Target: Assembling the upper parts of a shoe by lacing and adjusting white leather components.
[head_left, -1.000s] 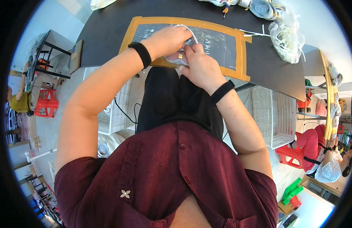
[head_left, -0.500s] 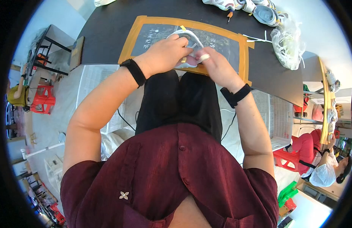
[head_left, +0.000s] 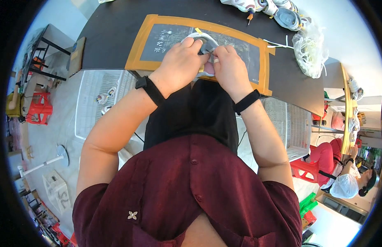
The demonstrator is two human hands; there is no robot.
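Observation:
A small grey-and-white shoe [head_left: 208, 68] with a pinkish part and yellow tabs lies near the table's front edge. My left hand [head_left: 180, 61] is closed on its left side, with the fingers over the upper rim. On the right, my right hand [head_left: 232, 70] has thumb and fingertips pinched together at the shoe's opening, close to the left fingertips. What the right fingers pinch is too small to make out. A light band shows on one right finger. Both hands hide much of the shoe.
Beneath the shoe is a dark board [head_left: 156, 41] edged with yellow tape. A plastic bag of white laces [head_left: 310, 53] lies to the right, with several shoes [head_left: 287, 18] behind it. White crates [head_left: 86, 103] stand below the table on both sides. A co-worker [head_left: 345, 181] sits at far right.
My right hand has moved in against the left fingertips and is no longer blurred. My left hand stays on the shoe. The whole view has shifted slightly.

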